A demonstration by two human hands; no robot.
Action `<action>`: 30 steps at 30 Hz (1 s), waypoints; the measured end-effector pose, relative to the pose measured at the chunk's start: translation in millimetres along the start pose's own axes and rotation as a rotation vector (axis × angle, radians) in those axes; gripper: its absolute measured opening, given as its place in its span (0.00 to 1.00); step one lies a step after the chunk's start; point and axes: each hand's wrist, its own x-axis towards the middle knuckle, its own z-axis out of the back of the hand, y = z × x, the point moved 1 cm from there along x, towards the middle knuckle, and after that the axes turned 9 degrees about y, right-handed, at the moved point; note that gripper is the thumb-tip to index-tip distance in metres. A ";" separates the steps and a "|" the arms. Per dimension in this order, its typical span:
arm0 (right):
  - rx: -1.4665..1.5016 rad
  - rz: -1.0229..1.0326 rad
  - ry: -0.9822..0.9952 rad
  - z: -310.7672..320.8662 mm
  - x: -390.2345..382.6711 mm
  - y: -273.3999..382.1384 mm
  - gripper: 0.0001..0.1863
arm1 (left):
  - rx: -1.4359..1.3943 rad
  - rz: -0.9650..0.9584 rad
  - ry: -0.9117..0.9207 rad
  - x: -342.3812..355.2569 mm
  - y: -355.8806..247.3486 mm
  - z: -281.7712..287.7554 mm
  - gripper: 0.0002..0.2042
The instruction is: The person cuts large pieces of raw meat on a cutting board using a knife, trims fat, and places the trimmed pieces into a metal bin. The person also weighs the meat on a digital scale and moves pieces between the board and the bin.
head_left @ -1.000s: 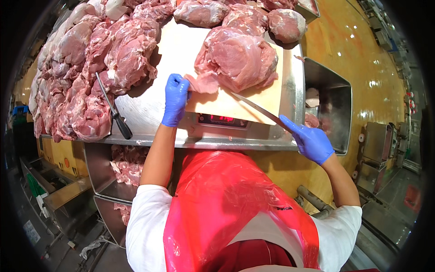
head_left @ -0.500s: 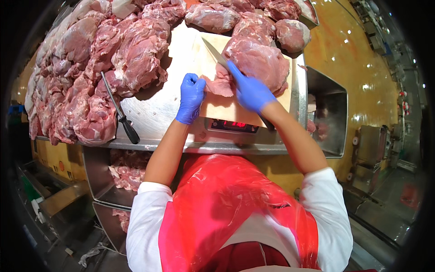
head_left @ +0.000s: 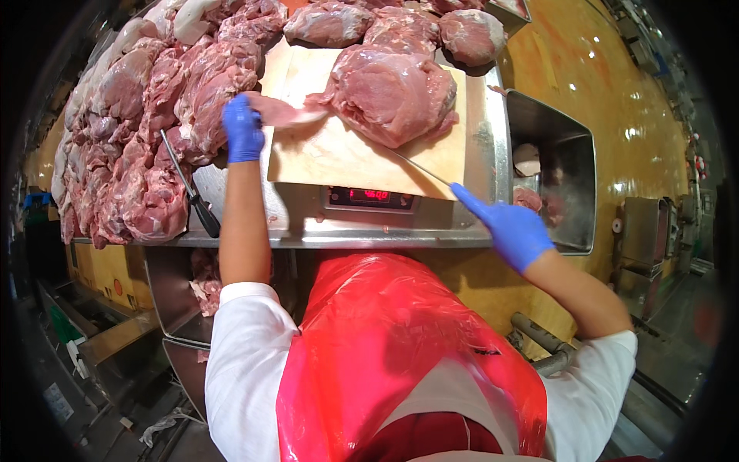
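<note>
Red digits glow in a single row on a dark display panel (head_left: pixel 369 197) set near the near edge of the table (head_left: pixel 454 232), just beyond the near edge of the pale cutting board (head_left: pixel 308 158). A smaller red mark is lit to their left on the same panel. The red apron (head_left: pixel 369 323) carries a small dark mark (head_left: pixel 486 352), too small to tell whether it is lettering. Any print on the pale sheet (head_left: pixel 58 402), beyond the table's near left corner, is illegible.

meat piece (head_left: pixel 392 96): pink, rounded, on board (head_left: pixel 312 162) | strip (head_left: pixel 286 115): stretched leftward | knife (head_left: pixel 422 167): blade slanting
</note>
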 end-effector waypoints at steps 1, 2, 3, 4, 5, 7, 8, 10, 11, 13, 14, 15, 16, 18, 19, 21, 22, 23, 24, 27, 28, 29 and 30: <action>-0.093 -0.101 0.078 7.2 -18.6 -9.6 0.47 | 0.102 -0.104 0.061 -1.9 -18.1 2.1 0.06; -0.094 -0.130 0.096 10.9 -32.4 -22.4 0.46 | 0.201 -0.202 0.135 -9.7 -41.4 -10.3 0.05; -0.103 -0.144 0.112 13.3 -43.3 -34.3 0.45 | 0.242 -0.260 0.073 -25.4 -64.8 -28.1 0.05; -0.118 -0.148 0.129 10.7 -49.1 -43.6 0.44 | 0.286 -0.321 0.002 -46.1 -88.4 -40.8 0.05; 0.009 -0.094 -0.046 1.4 -50.8 -48.0 0.42 | 0.351 -0.420 -0.058 -64.7 -110.4 -36.3 0.06; 0.255 0.000 -0.368 -26.9 -51.8 -47.1 0.36 | 0.550 -0.527 -0.209 -109.5 -134.9 8.3 0.07; 0.514 0.013 -0.389 -42.1 -45.8 -40.7 0.33 | 0.690 -0.537 -0.293 -133.7 -142.8 42.3 0.07; 1.020 0.045 -0.438 -64.6 -20.2 -26.7 0.29 | 0.854 -0.545 -0.507 -180.0 -113.8 142.5 0.07; 1.123 0.011 -0.488 -76.1 -6.1 -21.1 0.19 | 0.970 -0.442 -0.515 -206.7 -86.0 193.8 0.07; 1.472 0.003 -0.363 -82.5 10.9 -22.7 0.13 | 1.304 0.343 -0.288 -271.6 -91.1 316.4 0.06; 1.598 -0.050 -0.322 -78.8 21.3 -14.1 0.11 | 1.668 0.084 -0.368 -303.6 -51.8 314.1 0.04; 1.620 -0.074 -0.397 -74.7 28.2 -2.3 0.08 | 1.403 0.010 -0.317 -295.8 -20.9 294.2 0.05; 1.613 -0.091 -0.446 -72.4 31.7 9.4 0.08 | 1.125 -0.059 -0.263 -284.1 11.7 255.5 0.06; 1.597 -0.120 -0.528 -65.5 44.9 14.6 0.09 | 1.036 0.008 -0.064 -221.4 2.4 102.5 0.09; 1.613 -0.115 -0.562 -61.1 52.4 18.2 0.10 | 1.051 -0.066 0.078 -195.4 -12.6 42.4 0.09; 1.628 -0.101 -0.595 -43.0 60.8 34.0 0.10 | 1.144 -0.463 0.365 -145.8 -14.6 -46.3 0.11; 1.638 -0.092 -0.617 -34.4 64.1 41.4 0.10 | 1.187 -0.495 0.529 -121.5 -12.7 -81.5 0.14; 1.640 -0.078 -0.615 -29.4 67.0 50.7 0.09 | 1.204 -0.599 0.579 -103.5 -5.3 -109.7 0.13; 1.634 -0.052 -0.607 -26.0 68.2 62.3 0.09 | 1.365 -0.623 0.639 -77.2 11.6 -112.5 0.10; 1.640 -0.025 -0.608 -28.7 62.3 84.3 0.09 | 1.367 -0.534 0.672 -27.7 29.7 -104.3 0.07; 1.679 -0.048 -0.588 -33.4 59.2 89.5 0.09 | 1.350 -0.502 0.697 -15.0 26.5 -97.0 0.07; 1.688 -0.121 -0.576 -41.8 55.2 91.6 0.09 | 1.348 -0.383 0.620 -11.7 18.2 -88.3 0.05; 1.695 -0.171 -0.550 -50.2 50.6 93.0 0.09 | 1.360 -0.369 0.469 -1.3 7.9 -59.6 0.06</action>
